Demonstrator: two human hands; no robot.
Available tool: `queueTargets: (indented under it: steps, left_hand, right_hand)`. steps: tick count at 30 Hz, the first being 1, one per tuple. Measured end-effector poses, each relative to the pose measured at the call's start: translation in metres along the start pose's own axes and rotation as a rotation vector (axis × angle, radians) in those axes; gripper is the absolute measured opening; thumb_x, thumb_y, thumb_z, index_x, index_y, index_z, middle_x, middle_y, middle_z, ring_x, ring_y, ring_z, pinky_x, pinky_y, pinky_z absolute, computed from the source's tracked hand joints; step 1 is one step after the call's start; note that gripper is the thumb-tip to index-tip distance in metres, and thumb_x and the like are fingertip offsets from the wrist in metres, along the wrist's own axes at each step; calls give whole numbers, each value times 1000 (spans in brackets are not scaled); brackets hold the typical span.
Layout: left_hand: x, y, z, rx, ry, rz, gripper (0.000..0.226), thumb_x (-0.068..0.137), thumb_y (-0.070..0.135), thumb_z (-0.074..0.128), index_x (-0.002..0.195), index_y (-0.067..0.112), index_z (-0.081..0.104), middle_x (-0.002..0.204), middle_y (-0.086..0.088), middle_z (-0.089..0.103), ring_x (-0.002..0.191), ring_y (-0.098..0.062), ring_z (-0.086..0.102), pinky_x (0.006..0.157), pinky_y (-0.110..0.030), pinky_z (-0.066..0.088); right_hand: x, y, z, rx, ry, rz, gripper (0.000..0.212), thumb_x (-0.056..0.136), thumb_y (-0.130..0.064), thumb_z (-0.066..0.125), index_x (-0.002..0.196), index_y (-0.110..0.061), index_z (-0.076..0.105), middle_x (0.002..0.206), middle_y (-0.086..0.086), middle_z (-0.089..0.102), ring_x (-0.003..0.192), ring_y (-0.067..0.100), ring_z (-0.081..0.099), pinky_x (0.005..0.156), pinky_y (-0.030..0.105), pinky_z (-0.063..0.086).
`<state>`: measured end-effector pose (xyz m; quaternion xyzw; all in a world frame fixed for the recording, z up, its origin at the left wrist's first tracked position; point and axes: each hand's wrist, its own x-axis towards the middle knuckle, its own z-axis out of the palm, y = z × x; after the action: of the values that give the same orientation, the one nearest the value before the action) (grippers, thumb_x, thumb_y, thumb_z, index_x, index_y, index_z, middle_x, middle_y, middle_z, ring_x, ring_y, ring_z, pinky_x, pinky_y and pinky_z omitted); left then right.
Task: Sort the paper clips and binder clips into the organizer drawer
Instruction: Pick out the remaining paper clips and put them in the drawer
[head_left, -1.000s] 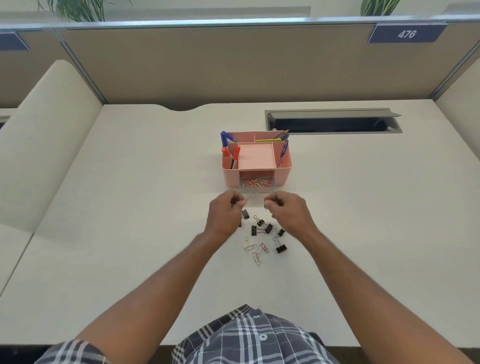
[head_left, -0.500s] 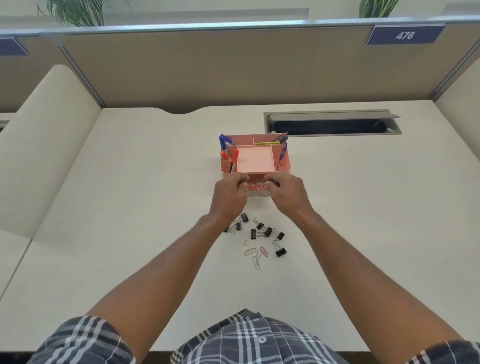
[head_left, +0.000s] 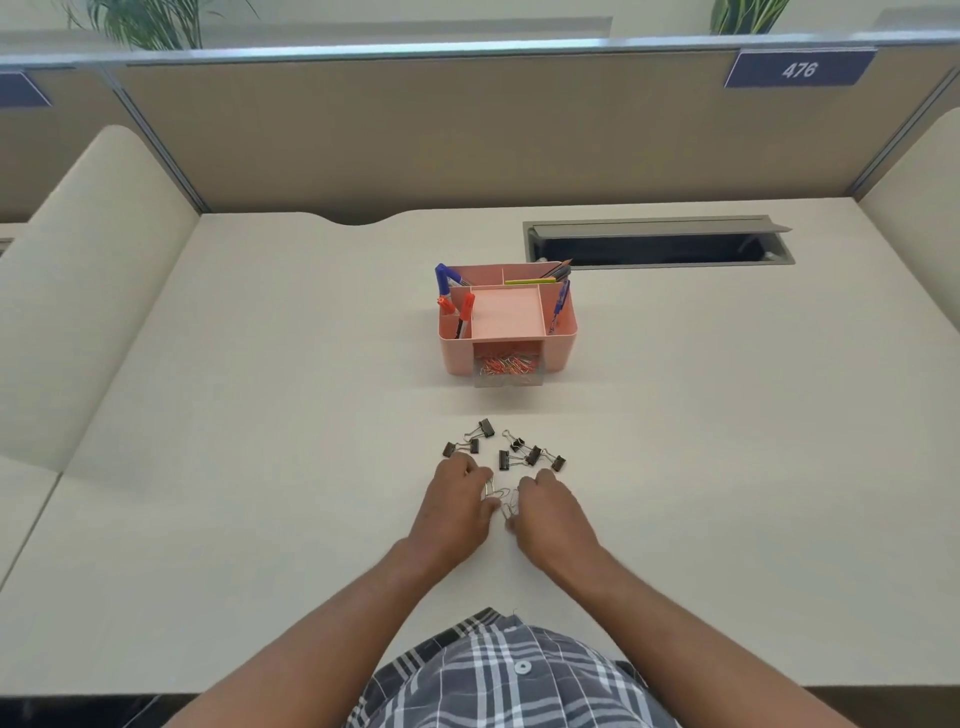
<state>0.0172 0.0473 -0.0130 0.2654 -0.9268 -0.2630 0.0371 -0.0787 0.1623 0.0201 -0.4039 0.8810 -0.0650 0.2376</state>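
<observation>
the fingertips of both hands are hidden from above by the knuckles, so the grip of each hand cannot be told: the left hand (head_left: 457, 496) and the right hand (head_left: 548, 512) are seen lowered onto the desk (head_left: 260, 467), curled over a few loose paper clips (head_left: 505, 500), of which only thin wire loops are made out between the two hands. whether any clip is pinched cannot be told. just beyond the hands, black binder clips (head_left: 530, 453) are scattered on the desk, three to the left and a tighter cluster to the right; their exact count is hard to make out. further back a pink organizer (head_left: 563, 332) is stood, and its clear drawer (head_left: 508, 375) is seen pulled partly out at the front, with red and silvery paper clips heaped inside. the shallow top tray is seen bare. pens (head_left: 453, 299) with blue and red caps are held upright in the left compartment, a blue pen in the right one, and pencils and a yellow item in the rear compartments. the forearms are cut off by the lower edge, above a plaid shirt (head_left: 498, 680).
</observation>
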Motion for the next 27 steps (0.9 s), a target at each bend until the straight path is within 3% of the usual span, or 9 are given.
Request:
queueTargets:
  steps: [4, 9, 13, 19, 22, 27]
  left_hand:
    - [4, 0, 2, 32, 14, -2, 19, 89, 20, 64, 105, 10, 65, 105, -5, 52, 99, -24, 51, 82, -27, 41]
    - [7, -1, 4, 17, -15, -60, 23, 90, 23, 64, 111, 12, 62, 111, -5, 54, 107, -23, 49, 88, -28, 39]
    - [11, -2, 4, 5, -56, -102, 23, 88, 25, 65, 108, 15, 61, 111, -2, 53, 108, -21, 47, 88, -27, 38]
    - [12, 1, -2, -42, -57, -106, 9, 86, 11, 59, 93, 17, 61, 98, 1, 59, 97, -20, 52, 70, -23, 31]
    - [10, 2, -4, -75, -48, -119, 12, 85, 7, 55, 87, 17, 60, 90, 1, 61, 87, -20, 53, 66, -28, 37]
    - [10, 1, -4, -129, -51, -158, 23, 86, 3, 51, 105, 16, 56, 88, 2, 62, 84, -18, 54, 72, -31, 45]
  right_hand:
    - [4, -1, 4, 59, 71, -12, 19, 96, -20, 53, 110, -8, 56, 116, 12, 52, 103, 31, 56, 81, 35, 43]
    - [11, -1, 0, 82, 65, 7, 14, 93, -11, 48, 101, -7, 58, 111, 13, 53, 97, 33, 56, 71, 34, 39]
    - [14, -3, -2, 96, 37, 26, 15, 88, -9, 48, 98, -6, 58, 110, 13, 53, 96, 33, 56, 76, 35, 44]
    - [16, -1, -5, 87, 35, 10, 15, 89, -9, 47, 98, -7, 59, 105, 12, 59, 95, 32, 58, 75, 35, 44]
    - [17, 3, -7, 124, 24, 30, 14, 87, -9, 46, 92, -11, 60, 99, 8, 64, 88, 30, 60, 71, 34, 45]
    - [19, 8, -14, 242, 37, 69, 19, 86, -9, 46, 92, -16, 63, 94, 3, 68, 87, 26, 60, 69, 31, 45]
